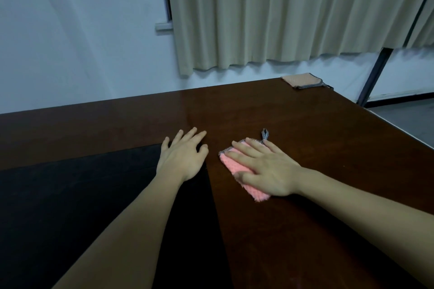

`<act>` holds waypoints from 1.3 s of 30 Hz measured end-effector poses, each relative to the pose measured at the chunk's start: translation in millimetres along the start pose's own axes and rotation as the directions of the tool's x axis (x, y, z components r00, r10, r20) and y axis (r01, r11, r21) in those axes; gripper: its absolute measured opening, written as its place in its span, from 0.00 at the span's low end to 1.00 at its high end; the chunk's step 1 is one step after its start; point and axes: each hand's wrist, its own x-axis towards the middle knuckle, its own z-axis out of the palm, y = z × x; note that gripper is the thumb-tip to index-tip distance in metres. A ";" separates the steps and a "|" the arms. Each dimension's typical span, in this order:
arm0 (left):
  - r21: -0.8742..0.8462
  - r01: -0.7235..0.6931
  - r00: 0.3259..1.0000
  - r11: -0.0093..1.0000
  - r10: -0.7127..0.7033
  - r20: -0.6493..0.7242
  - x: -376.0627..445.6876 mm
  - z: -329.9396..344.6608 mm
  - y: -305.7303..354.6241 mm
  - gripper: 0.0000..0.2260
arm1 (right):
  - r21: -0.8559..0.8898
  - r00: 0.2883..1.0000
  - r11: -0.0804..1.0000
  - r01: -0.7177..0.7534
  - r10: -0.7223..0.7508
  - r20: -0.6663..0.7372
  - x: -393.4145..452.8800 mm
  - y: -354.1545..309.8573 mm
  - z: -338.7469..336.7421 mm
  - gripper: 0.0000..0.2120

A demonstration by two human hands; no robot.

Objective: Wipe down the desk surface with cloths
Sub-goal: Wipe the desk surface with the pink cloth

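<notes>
A: What is the right hand (267, 169) covering?

B: It is lying flat, fingers straight, pressing on the pink cloth (237, 171), hiding most of it; only the cloth's left edge and its checked hanging loop (264, 134) are showing. The cloth is sitting on the dark brown wooden worktop (305, 124), near the middle.

A: And the left hand (184, 156)?

B: It is resting with fingers relaxed and spread, holding nothing, at the edge of a black mat (82, 195) that is running out of view at the bottom.

A: Anything farther back?

B: A second cloth, peach with grey trim (303, 80), is lying at the far right corner. Beige curtains (281, 12) are hanging before a pale wall (70, 30).
</notes>
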 end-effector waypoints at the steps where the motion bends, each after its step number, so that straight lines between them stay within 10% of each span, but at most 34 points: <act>1: 0.001 0.001 1.000 1.000 -0.001 0.004 0.0 -0.1 -0.4 0.23 | 0.013 1.000 1.000 -0.008 0.008 0.000 2.9 1.4 -0.8 0.29; 18: -0.002 0.000 1.000 1.000 0.000 -0.016 2.8 3.4 -0.2 0.23 | 0.079 0.960 0.962 -0.263 0.269 -0.078 99.9 39.7 -19.4 0.30; 39: -0.042 0.085 0.996 0.995 -0.085 -0.002 -47.0 -48.8 -109.5 0.22 | 0.014 0.997 0.998 -0.061 0.061 -0.041 33.6 -34.4 -0.6 0.29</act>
